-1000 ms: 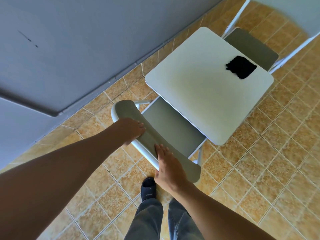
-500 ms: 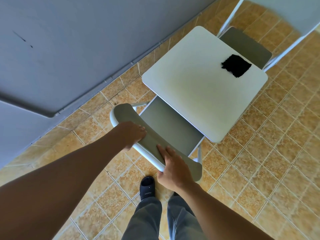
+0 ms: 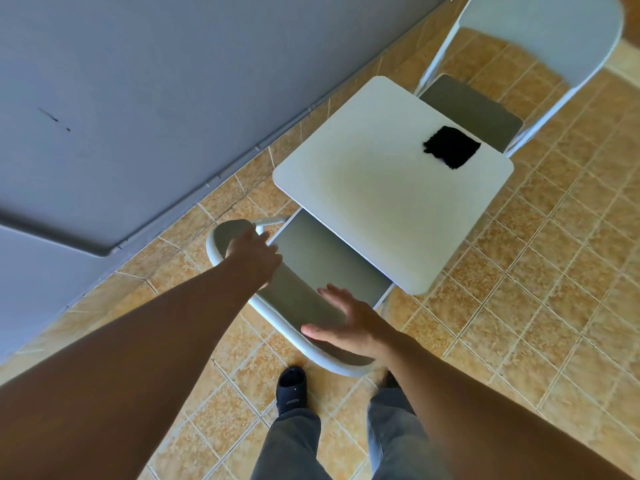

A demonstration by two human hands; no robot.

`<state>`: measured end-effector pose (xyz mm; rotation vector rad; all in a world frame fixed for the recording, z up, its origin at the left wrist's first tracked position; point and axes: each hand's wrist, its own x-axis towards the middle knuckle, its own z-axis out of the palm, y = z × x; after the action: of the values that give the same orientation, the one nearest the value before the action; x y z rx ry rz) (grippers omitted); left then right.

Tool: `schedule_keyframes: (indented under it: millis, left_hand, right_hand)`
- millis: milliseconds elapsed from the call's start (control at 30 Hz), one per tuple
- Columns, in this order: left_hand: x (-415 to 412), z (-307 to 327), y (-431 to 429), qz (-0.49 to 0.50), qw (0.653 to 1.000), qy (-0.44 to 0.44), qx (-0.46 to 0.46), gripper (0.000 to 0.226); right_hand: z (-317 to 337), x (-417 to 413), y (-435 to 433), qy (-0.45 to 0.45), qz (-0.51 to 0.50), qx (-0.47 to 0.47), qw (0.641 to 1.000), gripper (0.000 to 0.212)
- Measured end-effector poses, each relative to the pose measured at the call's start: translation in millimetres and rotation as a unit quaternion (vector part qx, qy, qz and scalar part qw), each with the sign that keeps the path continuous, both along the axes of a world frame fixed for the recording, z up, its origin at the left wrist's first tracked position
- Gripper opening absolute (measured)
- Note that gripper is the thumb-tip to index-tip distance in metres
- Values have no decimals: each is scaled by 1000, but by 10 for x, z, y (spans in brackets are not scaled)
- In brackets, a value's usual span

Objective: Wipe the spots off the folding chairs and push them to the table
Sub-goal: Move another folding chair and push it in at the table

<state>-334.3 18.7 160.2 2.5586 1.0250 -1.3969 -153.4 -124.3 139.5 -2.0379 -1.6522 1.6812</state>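
The left grip (image 3: pixel 254 252) is clenched over the left end of the backrest (image 3: pixel 298 304) of the near folding chair (image 3: pixel 325 261), its fingers curled across the top edge toward the seat, the arm reaching in from the lower left. The right grip (image 3: pixel 349 323) is released: fingers straight and spread, thumb pointing left along the white frame tube, palm down over the right half of the same backrest. Whether the palm touches the grey pad or hangs just above it, I cannot tell. The chair stands directly under both grips, its backrest running between them on a slant from upper left to lower right, and its grey seat slid partly beneath the near edge of the desk (image 3: pixel 391 209), so only a strip of seat shows between backrest and desk top. The desk is a white square with rounded corners, standing close to the grey wall (image 3: pixel 138 81). A black cloth (image 3: pixel 452 147) lies flat near its far right corner, well apart from both grips. Beyond that corner stands the far folding chair (image 3: pixel 474 110), facing the desk, its seat reaching under the far edge and its pale backrest rising at the upper right. Tan floor tiles (image 3: pixel 536 306) spread all around. Below the near chair appear a black slipper (image 3: pixel 292 389) and grey trouser legs (image 3: pixel 294 445).
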Motion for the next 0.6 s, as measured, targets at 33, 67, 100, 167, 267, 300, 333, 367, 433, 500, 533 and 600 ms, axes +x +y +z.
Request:
schedule_keyframes:
  millis: [33, 67, 100, 167, 267, 300, 333, 367, 433, 500, 533, 600]
  left_hand:
    - [232, 127, 36, 5, 1000, -8, -3, 55]
    - [441, 245, 66, 19, 1000, -24, -5, 56]
    - [554, 340, 81, 43, 998, -46, -11, 59]
    - [971, 515, 111, 93, 990, -99, -26, 64]
    - [1770, 530, 204, 149, 970, -188, -29, 56]
    - [2037, 562, 228, 166, 964, -207, -22, 55]
    - [2258, 586, 244, 178, 960, -214, -18, 56]
    - [2526, 628, 243, 184, 958, -219, -15, 56]
    - [3039, 720, 234, 188, 955, -229, -5, 56]
    - [3448, 807, 261, 181, 952, -249, 8, 55]
    - [3657, 851, 283, 182, 951, -251, 13, 55]
    - [4037, 931, 330, 182, 950, -253, 19, 54]
  right_hand:
    - [47, 264, 37, -12, -25, 26, 999, 87]
    - [70, 486, 83, -27, -42, 51, 997, 79]
    - [49, 585, 141, -42, -46, 65, 996, 73]
    - [108, 952, 250, -64, -44, 87, 993, 67]
    - [356, 1715, 415, -84, -37, 120, 989, 68]
    - [464, 1976, 471, -86, -37, 130, 987, 69]
    - [570, 2187, 524, -87, -35, 140, 986, 71]
    - [688, 2443, 562, -91, -33, 152, 984, 72]
    - [903, 2938, 630, -100, -23, 172, 980, 72]
    - [1085, 3352, 694, -114, -12, 181, 977, 71]
    - [1163, 3567, 721, -124, -7, 185, 975, 71]
    - [1285, 3949, 785, -147, 5, 194, 970, 72]
